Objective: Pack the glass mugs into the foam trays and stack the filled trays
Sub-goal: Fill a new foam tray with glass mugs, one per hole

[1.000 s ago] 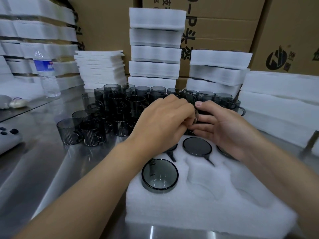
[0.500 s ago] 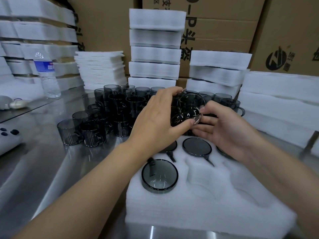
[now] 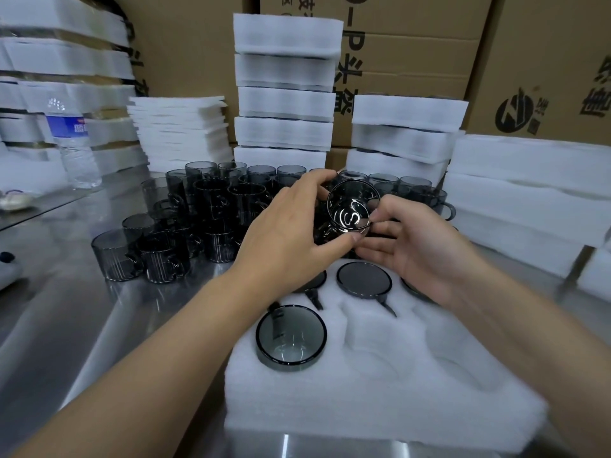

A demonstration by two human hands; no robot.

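Two hands meet on one tilted glass mug [image 3: 352,206]: the left hand [image 3: 291,226] curls round it and the right hand [image 3: 420,246] pinches its rim, above the foam tray [image 3: 380,391]'s far edge. Seated mugs [image 3: 291,335] fill the tray's pockets, some partly hidden by the wrists. Loose mugs [image 3: 211,206] crowd just behind, with stacked trays [image 3: 286,104] and a water bottle [image 3: 74,143] beyond.

Cardboard boxes [image 3: 413,44] stand well beyond your left hand [image 3: 287,233]. A shiny steel table [image 3: 66,325] spreads beneath it, a water bottle [image 3: 76,153] far to its left.
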